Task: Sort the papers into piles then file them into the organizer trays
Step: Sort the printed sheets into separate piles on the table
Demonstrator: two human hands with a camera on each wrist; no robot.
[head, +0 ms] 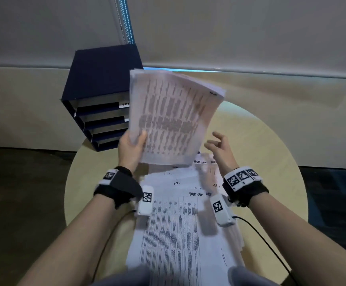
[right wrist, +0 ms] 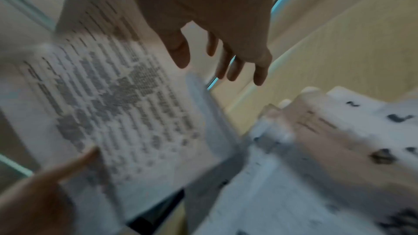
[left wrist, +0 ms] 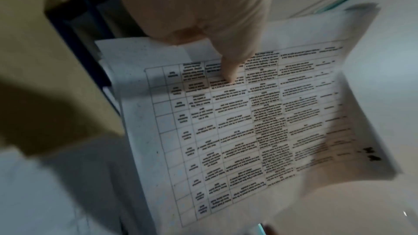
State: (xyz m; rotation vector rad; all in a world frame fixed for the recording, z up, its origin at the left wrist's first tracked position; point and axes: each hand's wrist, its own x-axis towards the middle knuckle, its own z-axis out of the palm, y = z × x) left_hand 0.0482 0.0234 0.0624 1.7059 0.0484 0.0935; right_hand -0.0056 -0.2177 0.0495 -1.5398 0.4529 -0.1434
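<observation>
My left hand (head: 131, 145) grips a sheaf of printed papers (head: 172, 118) by its lower left corner and holds it up in the air, tilted, over the table. The thumb (left wrist: 230, 71) presses on the top sheet (left wrist: 248, 122), which bears a printed table. My right hand (head: 219, 146) hovers just right of the sheaf with fingers spread and holds nothing; its fingers (right wrist: 226, 63) are apart from the sheaf (right wrist: 117, 106). Overlapping piles of papers (head: 178, 219) lie on the round table below both hands. The dark blue organizer (head: 99, 100) with several stacked trays stands at the back left, partly hidden by the sheaf.
The round light wood table (head: 271, 162) has bare surface at the right and back. A wall with a ledge (head: 271, 73) runs behind it. Black cables (head: 267, 242) trail from my wrists over the table's near edge. Dark floor lies on both sides.
</observation>
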